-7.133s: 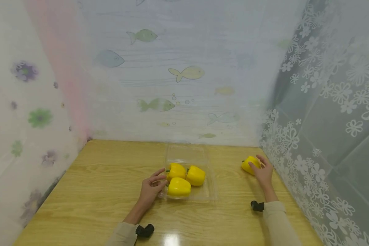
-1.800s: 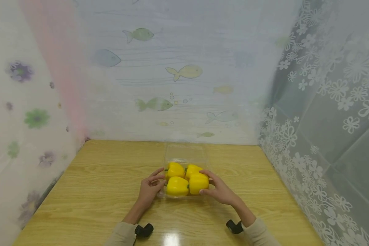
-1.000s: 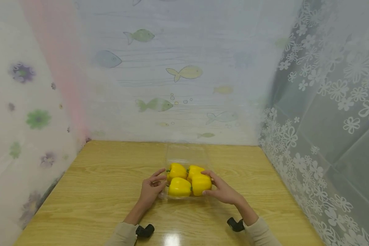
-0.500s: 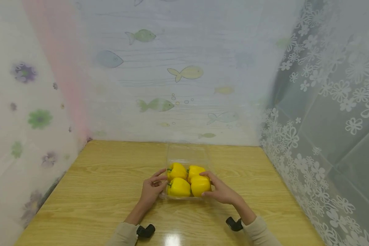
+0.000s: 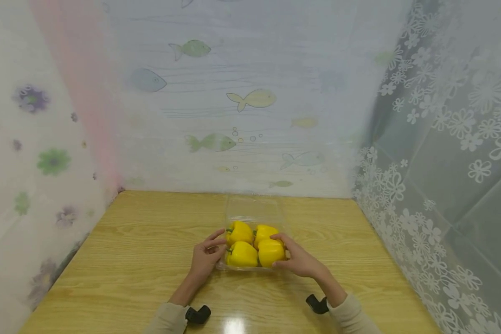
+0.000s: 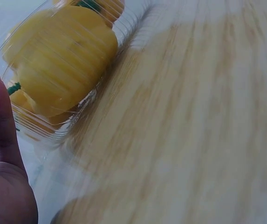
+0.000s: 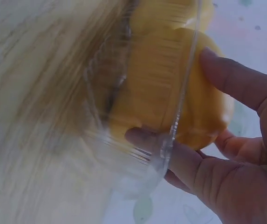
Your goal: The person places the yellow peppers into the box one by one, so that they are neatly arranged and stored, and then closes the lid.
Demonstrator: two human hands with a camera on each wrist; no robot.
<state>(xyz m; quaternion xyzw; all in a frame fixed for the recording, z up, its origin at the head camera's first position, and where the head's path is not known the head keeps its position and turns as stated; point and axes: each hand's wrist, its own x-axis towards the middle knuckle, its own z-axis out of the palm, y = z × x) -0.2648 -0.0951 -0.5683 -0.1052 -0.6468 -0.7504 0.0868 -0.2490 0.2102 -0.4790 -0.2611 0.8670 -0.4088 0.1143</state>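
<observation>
Staged tabletop booth, curtained on three sides.

Enclosed by a fish-print sheet (image 5: 242, 106) at 12 o'clock, a flower-print sheet (image 5: 33, 153) at 9 o'clock and white floral lace (image 5: 446, 153) at 3 o'clock; floored by a wood-grain table (image 5: 142, 260). Fitted with small black wrist cameras (image 5: 197, 314) at 6 o'clock, marks of a recording setup rather than a home kitchen.

From my remote seat I see two bare hands, the left hand (image 5: 204, 260) and the right hand (image 5: 299, 261), each coming out of a long, soft beige fabric sleeve: the left sleeve (image 5: 163, 320) and the right sleeve (image 5: 352, 316). At each cuff sits a small black camera unit with a short round barrel, one on the left wrist (image 5: 198, 314) and one on the right wrist (image 5: 316, 304).
</observation>
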